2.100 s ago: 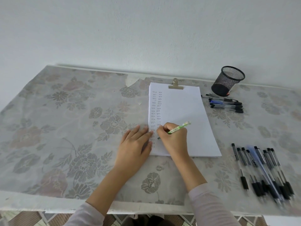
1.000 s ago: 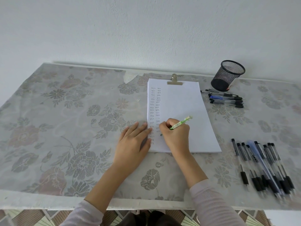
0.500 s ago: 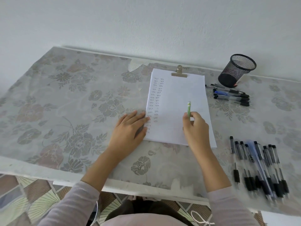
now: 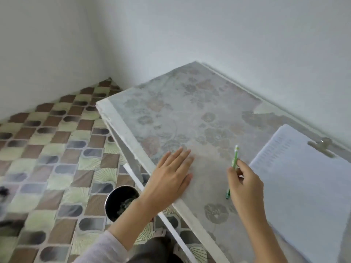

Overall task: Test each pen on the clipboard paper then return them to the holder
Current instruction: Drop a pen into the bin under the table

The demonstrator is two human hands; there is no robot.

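**op_far:** Since the head cam is looking off toward the left corner and everything's a bit smeared, I'll stick to what I can actually make out. The right hand (image 4: 247, 188) has the green pen (image 4: 235, 161) pinched between thumb and fingers (image 4: 242, 166), curled snug round the barrel. The pen stands close to upright, tip end down by the heel of the hand, other end poking up past the knuckles.

**deskwatcher:** Where's that relative to the paper?

**op_far:** Just left of the paper (image 4: 303, 186), over bare worktop (image 4: 190, 114), not over the sheet. I can't tell if the tip touches the worktop, it's too blurry. The sheet runs off the right side of the shot, with the clip (image 4: 322, 148) at its far end and faint columns of marks down its left side.

**deskwatcher:** And the other hand?

**op_far:** The left hand (image 4: 171, 175) is palm down on the worktop near the front left edge, fingers straight and close together, thumb out to the side, holding nothing. It's apart from the pen hand, with flowery worktop between them. Down on the tiled floor (image 4: 47, 149), by the worktop's edge and partly behind the left wrist, there's a dark round pot (image 4: 118, 204). A pale sleeve (image 4: 98, 249) shows at the bottom.
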